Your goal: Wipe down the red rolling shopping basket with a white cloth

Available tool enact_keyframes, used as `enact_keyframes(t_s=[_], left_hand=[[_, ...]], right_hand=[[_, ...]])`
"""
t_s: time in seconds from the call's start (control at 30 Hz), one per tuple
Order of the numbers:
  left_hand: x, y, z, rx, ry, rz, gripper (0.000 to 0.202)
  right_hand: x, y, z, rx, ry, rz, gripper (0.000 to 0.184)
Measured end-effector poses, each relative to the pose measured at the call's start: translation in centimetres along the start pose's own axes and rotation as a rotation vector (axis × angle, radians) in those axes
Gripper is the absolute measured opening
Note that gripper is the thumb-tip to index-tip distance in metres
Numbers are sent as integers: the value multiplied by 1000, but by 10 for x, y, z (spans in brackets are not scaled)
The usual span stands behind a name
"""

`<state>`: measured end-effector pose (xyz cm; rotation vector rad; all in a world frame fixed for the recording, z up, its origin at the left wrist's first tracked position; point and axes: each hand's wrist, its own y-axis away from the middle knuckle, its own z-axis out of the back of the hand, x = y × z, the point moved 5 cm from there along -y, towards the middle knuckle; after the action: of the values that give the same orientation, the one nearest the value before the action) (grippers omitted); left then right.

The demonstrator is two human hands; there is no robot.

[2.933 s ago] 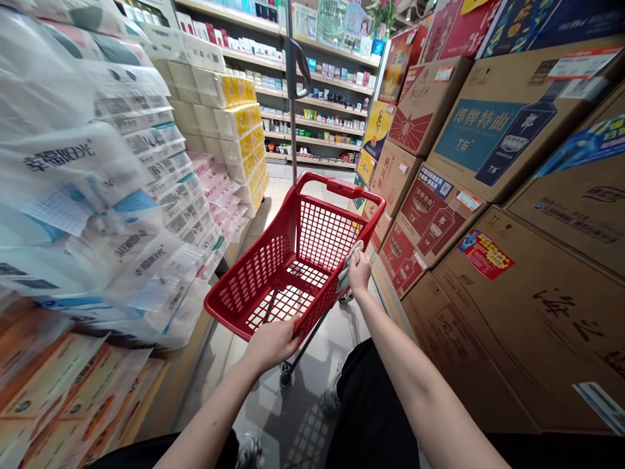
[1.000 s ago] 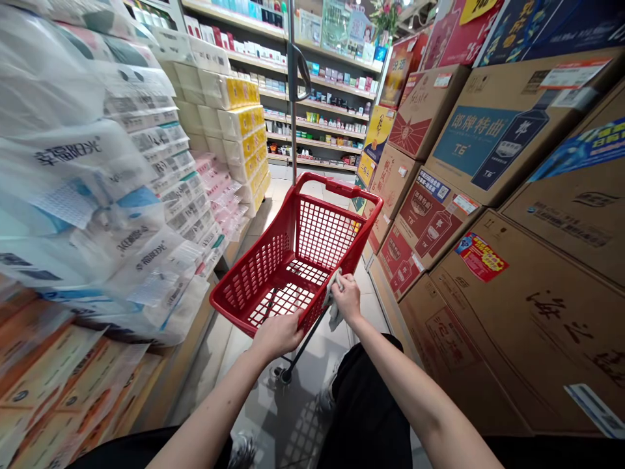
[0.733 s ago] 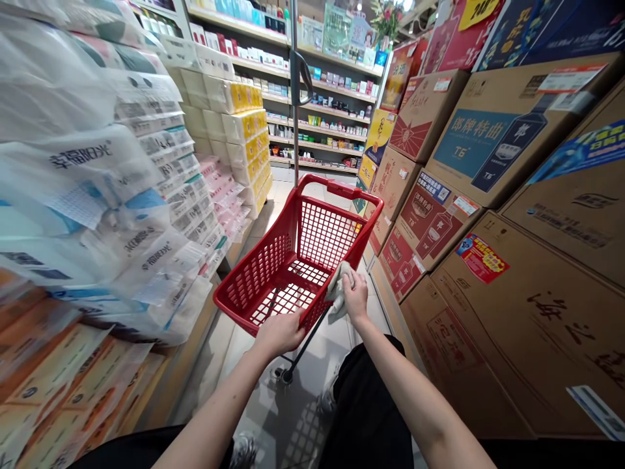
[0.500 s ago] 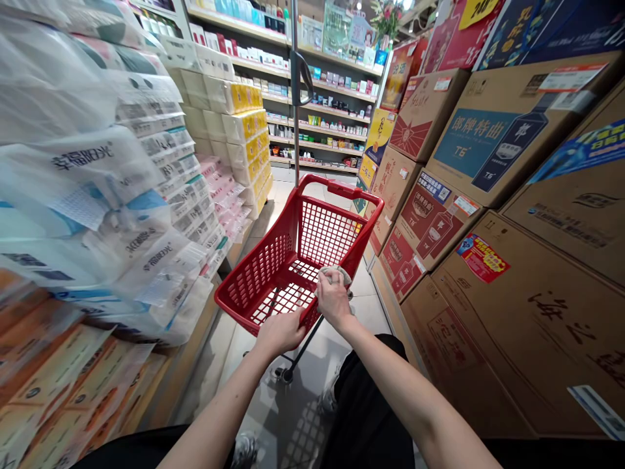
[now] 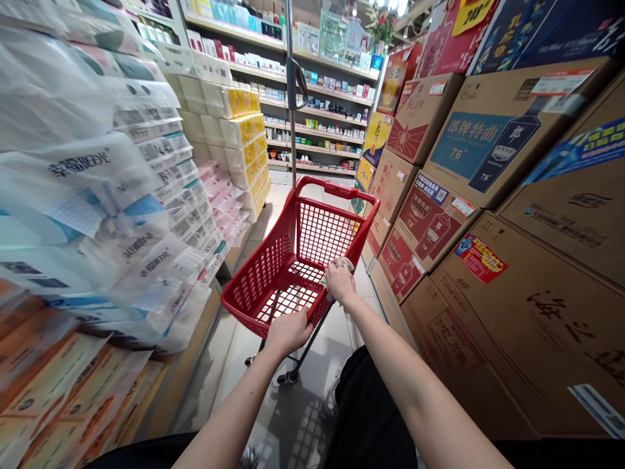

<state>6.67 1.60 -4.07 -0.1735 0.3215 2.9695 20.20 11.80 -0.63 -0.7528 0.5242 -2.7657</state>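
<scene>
A red plastic shopping cart with a lattice basket stands in front of me, turned at an angle on its dark wheeled frame. My left hand is closed round the near rim of the basket. On the basket's right side rim, my right hand presses a crumpled light cloth, its fingers bent over it. Most of the cloth is hidden under that hand. Through the basket's bottom grid the pale floor shows. A tall thin pole with a dark loop handle rises at the cart's far left corner.
Plastic-wrapped tissue packs are piled along the left on a low wooden platform. Stacked cardboard cartons line the right side closely. Shelves of small boxed goods stand at the back. A tiled aisle runs between.
My right hand has slid slightly up and to the right along the side rim with the cloth. My left hand keeps its grip, and the cart sits slightly differently in view.
</scene>
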Motion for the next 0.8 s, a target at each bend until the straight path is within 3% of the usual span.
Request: enact_keyframes(t_s=[0.2,0.37,0.57,0.67,0.8], left_hand=[[-16,-10,-2,2,14,6,34],[-9,-10,-4,-18,5,-9,35],[-5,0,-7,-27,-1,9,33],[-11,9,-6,-113,-23,-86,33],[0,25,-1,-190,-47,-353,37]], right_hand=[[0,10,-12,52,155,-87,31],[19,32,-14,99,140,-54,29],[12,17,-11,186,181,-78,28],[1,5,-9,218,210,-126,30],[-8,0,-7,261,215,-97,31]])
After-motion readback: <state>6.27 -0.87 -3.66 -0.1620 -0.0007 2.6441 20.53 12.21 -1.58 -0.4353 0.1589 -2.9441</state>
